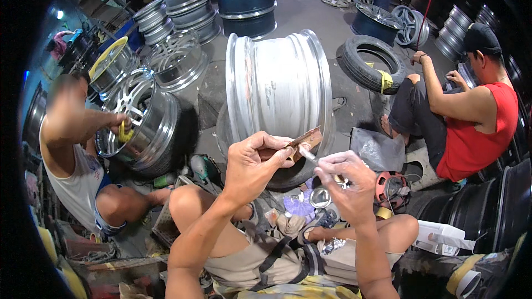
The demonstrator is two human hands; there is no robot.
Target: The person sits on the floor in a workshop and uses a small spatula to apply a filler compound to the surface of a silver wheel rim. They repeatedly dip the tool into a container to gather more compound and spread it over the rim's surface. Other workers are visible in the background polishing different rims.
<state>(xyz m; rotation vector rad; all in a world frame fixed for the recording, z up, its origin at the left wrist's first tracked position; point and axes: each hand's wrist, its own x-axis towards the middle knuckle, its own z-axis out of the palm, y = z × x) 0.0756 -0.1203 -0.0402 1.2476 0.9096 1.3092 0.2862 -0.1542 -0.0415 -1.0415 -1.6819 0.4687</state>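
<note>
Left hand: a flat brown plate is pinched, nearside of the silver wheel rim.
Right hand: a slim grey tool is grasped, its pale tip held at the plate.
Tyre: seen right of the rim.

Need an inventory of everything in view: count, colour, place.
Broad metal wheel rim: 1, silver-white, centre
Thin flat plate: 1, brown, before rim
Slim stick-like tool: 1, grey, beside plate
Round rubber tyre with yellow strip: 1, black, right of rim
Stacked metal rims: several, silver, upper left
Blue-barrelled metal rims: several, dark blue, far side
Co-workers: 2, red top right, white top left
Clear plastic sheet: 1, transparent, right
White plastic container: 1, white, lower right
Other clutter: uncounted, too small to tell
Left grip: 1, holding plate
Right grip: 1, holding tool
</note>
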